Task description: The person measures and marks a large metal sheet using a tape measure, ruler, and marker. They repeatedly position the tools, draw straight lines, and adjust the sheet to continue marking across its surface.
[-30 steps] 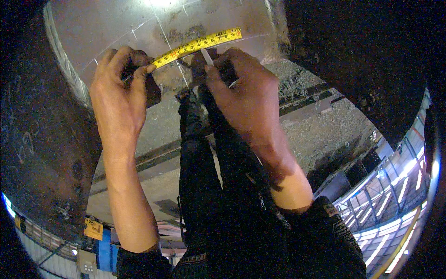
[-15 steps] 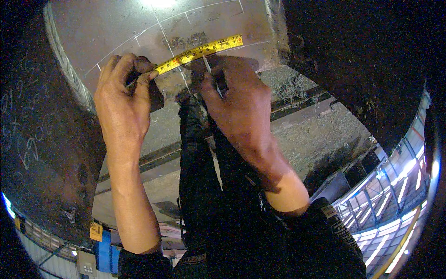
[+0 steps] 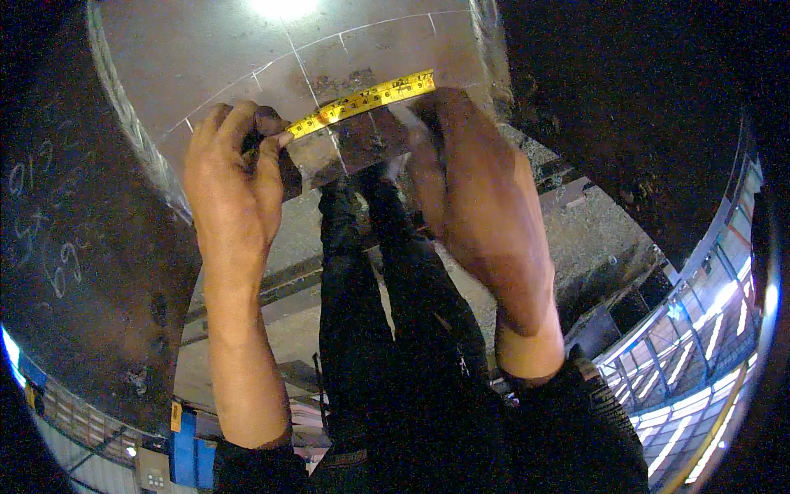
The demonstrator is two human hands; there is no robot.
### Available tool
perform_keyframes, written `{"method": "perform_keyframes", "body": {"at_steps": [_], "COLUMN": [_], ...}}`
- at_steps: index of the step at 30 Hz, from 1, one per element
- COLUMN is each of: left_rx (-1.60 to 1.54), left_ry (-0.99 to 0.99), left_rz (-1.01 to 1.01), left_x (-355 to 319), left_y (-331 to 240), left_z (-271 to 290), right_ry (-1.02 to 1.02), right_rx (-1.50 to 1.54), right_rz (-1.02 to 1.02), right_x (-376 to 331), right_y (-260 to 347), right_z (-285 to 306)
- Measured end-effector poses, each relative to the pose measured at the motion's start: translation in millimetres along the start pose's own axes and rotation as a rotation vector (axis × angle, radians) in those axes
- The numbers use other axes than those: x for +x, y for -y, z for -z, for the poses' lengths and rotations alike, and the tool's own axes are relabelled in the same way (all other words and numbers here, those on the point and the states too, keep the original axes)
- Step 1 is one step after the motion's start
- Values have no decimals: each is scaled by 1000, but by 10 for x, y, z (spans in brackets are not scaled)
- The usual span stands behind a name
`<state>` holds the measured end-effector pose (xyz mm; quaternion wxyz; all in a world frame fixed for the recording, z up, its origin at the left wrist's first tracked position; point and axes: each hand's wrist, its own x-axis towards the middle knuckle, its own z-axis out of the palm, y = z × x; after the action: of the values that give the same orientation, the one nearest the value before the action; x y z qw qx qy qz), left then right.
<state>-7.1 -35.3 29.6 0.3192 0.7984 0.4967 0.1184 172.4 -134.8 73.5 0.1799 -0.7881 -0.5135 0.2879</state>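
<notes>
Standing right up against a big steel plate, dark trousers and gravel floor showing below. Left hand is curling tight around the tape case, thumb and finger pinching the yellow tape where it's coming out. Right hand is pressing down on the far end of the tape; fingers are closed in, but I can't tell if they're also holding a marker or scribe. Tape is lying flat on the plate, slanting up to the right across chalk lines. Looks like the layout is partly done: several lines and ticks are already on there, and this measurement is mid-check, with the next mark not made yet.
</notes>
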Motion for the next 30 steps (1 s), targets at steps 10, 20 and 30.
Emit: {"method": "perform_keyframes", "body": {"at_steps": [10,20,30], "left_rx": [190,82,183], "left_ry": [65,-68,-52], "left_rz": [-22,56,16], "left_x": [-7,-56,78], "left_y": [-100,-92,-181], "left_z": [-149,-159,-121], "right_ry": [197,218,91], "right_rx": [-217,-255,-255], "right_rz": [277,268,183], "right_x": [686,783,663], "right_y": [-436,-407,-269], "right_z": [-3,137,256]}}
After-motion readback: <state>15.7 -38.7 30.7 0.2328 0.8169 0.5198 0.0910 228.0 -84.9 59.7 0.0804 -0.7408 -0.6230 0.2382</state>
